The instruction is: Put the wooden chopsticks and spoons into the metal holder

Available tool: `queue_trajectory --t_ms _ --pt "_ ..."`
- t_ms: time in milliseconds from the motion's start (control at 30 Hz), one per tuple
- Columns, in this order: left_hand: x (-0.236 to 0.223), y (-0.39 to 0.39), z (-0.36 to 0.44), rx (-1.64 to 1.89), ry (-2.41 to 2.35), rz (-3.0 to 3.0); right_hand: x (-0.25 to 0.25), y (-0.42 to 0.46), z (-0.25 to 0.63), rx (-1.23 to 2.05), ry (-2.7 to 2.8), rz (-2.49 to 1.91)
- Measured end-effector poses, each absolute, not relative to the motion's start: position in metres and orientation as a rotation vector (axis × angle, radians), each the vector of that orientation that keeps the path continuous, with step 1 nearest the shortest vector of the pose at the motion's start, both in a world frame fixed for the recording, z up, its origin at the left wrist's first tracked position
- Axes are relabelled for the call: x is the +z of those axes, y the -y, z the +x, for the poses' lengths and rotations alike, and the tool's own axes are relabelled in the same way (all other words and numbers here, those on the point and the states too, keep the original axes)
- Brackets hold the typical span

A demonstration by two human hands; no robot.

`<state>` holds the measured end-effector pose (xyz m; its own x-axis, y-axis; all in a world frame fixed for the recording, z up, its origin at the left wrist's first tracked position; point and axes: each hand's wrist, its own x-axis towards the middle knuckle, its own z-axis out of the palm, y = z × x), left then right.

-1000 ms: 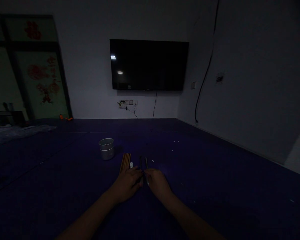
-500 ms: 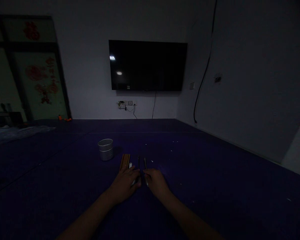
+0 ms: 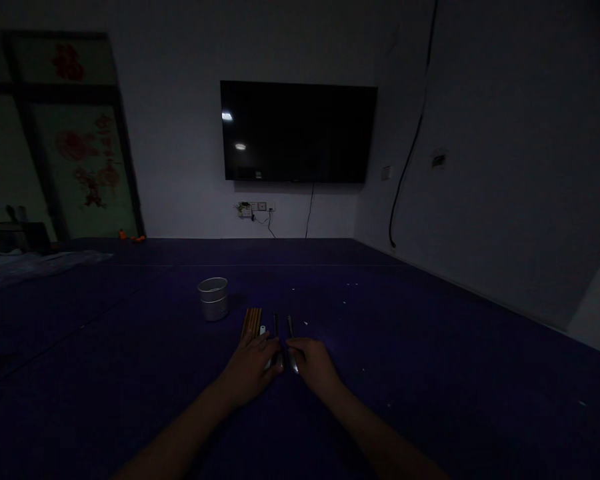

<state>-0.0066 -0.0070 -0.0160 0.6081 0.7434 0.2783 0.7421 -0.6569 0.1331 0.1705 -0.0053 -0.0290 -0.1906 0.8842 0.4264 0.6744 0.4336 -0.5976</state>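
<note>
My left hand [image 3: 250, 368] rests over a row of brown chopsticks [image 3: 252, 319] and a white-handled utensil [image 3: 263, 330], partly covering both. Its thumb and forefinger close on a slim metal spoon [image 3: 275, 323], with the bowl end near the thumb. Just to the right, my right hand [image 3: 316, 363] pinches a second metal spoon [image 3: 290, 325] between thumb and fingers. That spoon's shiny bowl shows beneath the hand, and its handle points away from me. The two spoons lie roughly side by side, a small gap apart. The white utensil's lower end is hidden.
A perforated metal utensil cup [image 3: 213, 301] stands upright to the left, beyond my hands. Small white scraps [image 3: 306, 323] dot the dark purple surface [image 3: 430, 347]. Clear plastic sheeting [image 3: 45, 267] lies at far left. A television [image 3: 300, 131] hangs on the far wall.
The spoon at my left hand has shifted slightly left, toward the white-handled utensil. My right hand stays on its spoon, whose bowl shows a little more. The view has turned slightly left.
</note>
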Motion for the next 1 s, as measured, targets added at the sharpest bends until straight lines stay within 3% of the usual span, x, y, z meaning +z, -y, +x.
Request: queue_trajectory --t_ms 1000 --pt "-0.023 0.004 -0.010 0.619 -1.232 2.888 -0.036 -0.003 0.173 0.500 2.007 -1.107"
